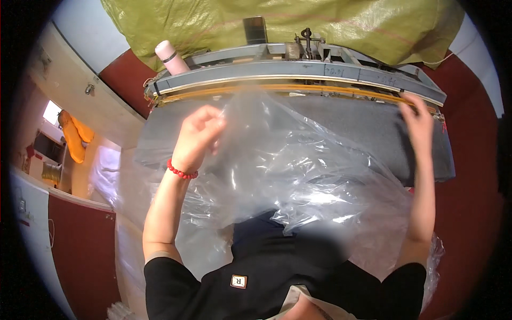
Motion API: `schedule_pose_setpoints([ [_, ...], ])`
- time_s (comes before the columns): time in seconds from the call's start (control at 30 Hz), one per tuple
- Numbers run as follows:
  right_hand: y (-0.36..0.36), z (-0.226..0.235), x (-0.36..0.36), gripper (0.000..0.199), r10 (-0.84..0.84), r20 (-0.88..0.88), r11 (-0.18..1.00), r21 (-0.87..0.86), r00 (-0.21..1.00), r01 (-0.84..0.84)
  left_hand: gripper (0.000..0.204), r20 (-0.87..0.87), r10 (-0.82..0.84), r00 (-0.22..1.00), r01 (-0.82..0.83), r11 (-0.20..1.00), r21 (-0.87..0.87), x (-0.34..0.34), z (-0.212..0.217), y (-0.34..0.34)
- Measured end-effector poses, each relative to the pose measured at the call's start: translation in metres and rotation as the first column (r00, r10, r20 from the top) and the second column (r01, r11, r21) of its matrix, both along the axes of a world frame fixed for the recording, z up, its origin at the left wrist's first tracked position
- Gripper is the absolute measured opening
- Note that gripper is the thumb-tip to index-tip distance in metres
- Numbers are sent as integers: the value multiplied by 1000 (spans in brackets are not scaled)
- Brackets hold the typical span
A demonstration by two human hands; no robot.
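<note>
A large clear plastic sheet (298,154) lies crumpled over the grey work surface (357,122) and hangs down over my lap. My left hand (201,133), with a red bead bracelet at the wrist, is raised above the left part of the surface. Its fingers are curled together on the upper edge of the plastic sheet. Over at the far right, my right hand (418,120) has its fingers stretched out and apart at the end of a long metal bar (256,71). Whether those fingertips touch the bar is hard to see. Orange strips (320,88) run along the bar's front.
Behind the bar stand a pink bottle (172,57), a dark flat object (255,31) and a black metal fitting (306,42). A yellow-green woven sheet (352,21) covers the back. At left are an open cabinet (69,160) and an orange item (76,136).
</note>
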State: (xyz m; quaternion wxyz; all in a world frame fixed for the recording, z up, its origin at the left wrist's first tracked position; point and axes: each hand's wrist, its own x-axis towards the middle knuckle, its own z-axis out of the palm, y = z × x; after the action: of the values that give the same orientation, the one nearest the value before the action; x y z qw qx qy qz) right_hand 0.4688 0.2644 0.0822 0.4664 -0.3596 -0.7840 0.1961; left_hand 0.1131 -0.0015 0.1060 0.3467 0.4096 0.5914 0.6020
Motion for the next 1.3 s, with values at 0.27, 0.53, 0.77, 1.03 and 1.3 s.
schedule_pose_setpoints([
  [0.27,-115,51,-228,25,908,43,408,127,416,-904,14,-215,39,976,-36,999,17,0,21,-29],
  [0.53,-143,13,-247,9,900,-301,206,-339,314,-918,14,-669,218,711,-36,961,274,-14,15,-38],
  [0.77,-135,-16,-258,24,699,-612,25,-497,371,-868,42,-845,528,85,-121,847,518,1,-9,10],
  [1.03,150,-162,-26,28,32,-812,636,-433,583,-639,14,-978,187,92,-381,914,138,-72,-118,-61],
  [1.3,170,-164,231,39,-723,277,645,-60,633,762,18,-799,107,592,-344,930,-131,-71,-102,-101],
])
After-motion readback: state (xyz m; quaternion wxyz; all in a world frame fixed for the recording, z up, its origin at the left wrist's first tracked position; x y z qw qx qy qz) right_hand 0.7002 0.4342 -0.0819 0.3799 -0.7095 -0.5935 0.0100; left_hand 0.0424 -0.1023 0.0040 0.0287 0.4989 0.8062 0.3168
